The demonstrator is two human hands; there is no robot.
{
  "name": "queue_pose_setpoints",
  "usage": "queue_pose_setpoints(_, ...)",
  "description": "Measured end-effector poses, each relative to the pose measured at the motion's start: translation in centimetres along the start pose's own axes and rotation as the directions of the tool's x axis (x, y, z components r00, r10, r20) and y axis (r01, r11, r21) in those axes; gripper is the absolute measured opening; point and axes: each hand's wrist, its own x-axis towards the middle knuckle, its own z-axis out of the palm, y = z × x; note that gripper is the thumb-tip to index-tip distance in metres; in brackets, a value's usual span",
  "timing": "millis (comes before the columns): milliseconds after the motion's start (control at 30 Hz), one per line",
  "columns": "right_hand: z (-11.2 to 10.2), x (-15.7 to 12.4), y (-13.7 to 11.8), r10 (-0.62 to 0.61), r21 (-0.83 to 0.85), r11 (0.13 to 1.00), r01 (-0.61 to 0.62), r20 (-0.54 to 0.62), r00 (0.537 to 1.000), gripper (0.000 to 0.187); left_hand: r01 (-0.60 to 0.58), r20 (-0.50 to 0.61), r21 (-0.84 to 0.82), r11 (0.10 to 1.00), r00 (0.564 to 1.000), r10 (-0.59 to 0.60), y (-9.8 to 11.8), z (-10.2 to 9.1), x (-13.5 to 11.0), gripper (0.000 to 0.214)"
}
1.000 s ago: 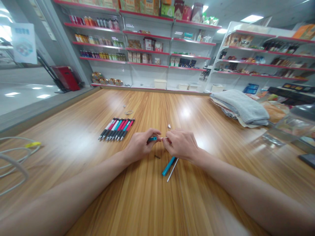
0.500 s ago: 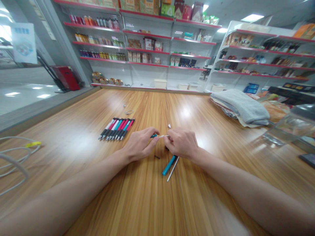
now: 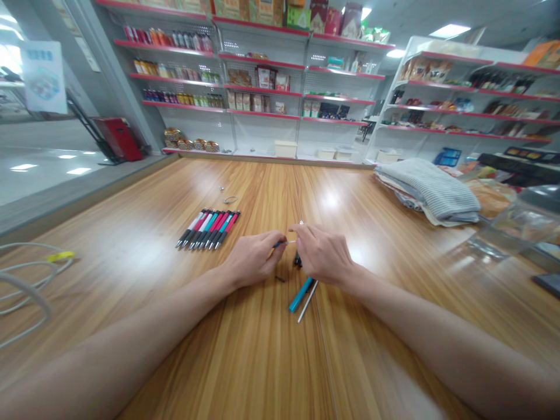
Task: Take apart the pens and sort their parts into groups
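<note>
My left hand (image 3: 250, 256) is closed, its thumb and fingertips pinching a small blue pen part (image 3: 277, 244). From that part a thin white piece (image 3: 291, 241) runs across to my right hand (image 3: 326, 252), whose thumb and fingers are closed on its other end. Below the right hand lie a blue pen barrel (image 3: 300, 294) and a slim white refill (image 3: 308, 301), side by side. A black pen part (image 3: 298, 260) shows beside the right fingers, partly hidden. Between the hands rests a small dark piece (image 3: 280, 279). Tiny metal parts (image 3: 301, 222) lie just beyond the right hand.
Several assembled pens (image 3: 207, 229) lie in a row to the left, with a small cable loop (image 3: 230, 199) behind them. White cable (image 3: 30, 291) coils at the left edge. Folded cloths (image 3: 431, 189) and a clear container (image 3: 516, 221) stand right. Stocked shelves (image 3: 262, 87) line the back.
The blue part in my left hand has shifted slightly right, and less of the white piece shows. My right index finger has lifted, uncovering more of the black pen part.
</note>
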Motion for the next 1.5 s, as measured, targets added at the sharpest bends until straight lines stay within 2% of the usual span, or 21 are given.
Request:
queue_pose_setpoints(100,0.3,-0.2,0.2,-0.001,0.033,0.999,0.002,-0.033,0.999,0.04,0.012,-0.002,-0.003,1.0,1.0,-0.012,-0.1,0.1,0.0,0.022)
queue_pose_setpoints(267,0.8,-0.5,0.5,-0.017,0.038,0.999,0.019,-0.037,0.999,0.051,0.028,-0.005,0.011,1.0,1.0,-0.028,-0.2,0.1,0.0,0.024)
queue_pose_setpoints(500,1.0,-0.5,0.5,-0.034,0.074,0.997,0.038,-0.057,0.998,0.047,0.019,-0.013,0.008,1.0,1.0,-0.019,0.0,0.2,0.0,0.025)
queue_pose_setpoints(600,1.0,-0.3,0.5,-0.086,0.129,0.987,0.092,-0.053,0.995,0.047,0.002,-0.004,-0.026,1.0,1.0,-0.002,0.1,0.3,0.0,0.024)
queue_pose_setpoints(667,0.9,-0.2,0.5,-0.135,0.161,0.975,0.152,-0.109,0.985,0.047,-0.002,-0.023,-0.06,0.998,1.0,0.001,0.2,0.4,0.0,0.022)
queue_pose_setpoints(767,0.6,-0.2,0.7,-0.101,0.157,0.975,0.155,-0.31,0.945,0.048,0.057,-0.115,-0.197,0.979,0.99,-0.081,-0.1,0.4,0.1,0.02)
queue_pose_setpoints(833,0.6,-0.4,1.1,-0.021,0.167,0.981,0.103,-0.433,0.901,0.047,0.116,-0.22,-0.389,0.914,0.952,-0.215,-0.4,0.5,0.2,0.022)
queue_pose_setpoints(900,0.7,-0.5,1.5,0.065,0.202,0.978,0.046,-0.506,0.86,0.044,0.121,-0.313,-0.593,0.796,0.876,-0.367,-0.9,0.5,0.4,0.022)
queue_pose_setpoints(967,1.2,-0.5,2.2,0.152,0.243,0.97,-0.022,-0.528,0.835,0.038,0.068,-0.372,-0.728,0.682,0.797,-0.476,-1.3,0.6,0.6,0.021)
queue_pose_setpoints(1067,2.2,-0.4,3.6,0.327,0.311,0.931,-0.19,-0.482,0.813,0.031,-0.012,-0.394,-0.82,0.572,0.735,-0.551,-1.7,0.6,0.8,0.021)
queue_pose_setpoints(1133,3.0,-0.4,4.9,0.478,0.363,0.866,-0.345,-0.393,0.786,0.028,-0.033,-0.378,-0.849,0.527,0.736,-0.562,-1.7,0.6,0.8,0.022)
queue_pose_setpoints(1233,4.0,-0.6,6.9,0.631,0.379,0.748,-0.544,-0.153,0.761,0.021,-0.057,-0.367,-0.864,0.5,0.751,-0.549,-1.8,0.6,0.8,0.02)
queue_pose_setpoints(1300,4.3,-0.8,7.7,0.664,0.334,0.701,-0.63,0.018,0.748,0.015,-0.063,-0.381,-0.852,0.519,0.755,-0.533,-2.0,0.7,0.8,0.021)
queue_pose_setpoints(1367,4.5,-1.0,8.0,0.661,0.268,0.695,-0.667,0.125,0.74,0.011,-0.049,-0.398,-0.823,0.565,0.76,-0.514,-2.1,0.7,0.8,0.018)
queue_pose_setpoints(1500,4.3,-1.1,7.6,0.637,0.15,0.736,-0.661,0.18,0.75,0.012,0.035,-0.38,-0.729,0.684,0.81,-0.446,-2.2,1.0,0.6,0.011)
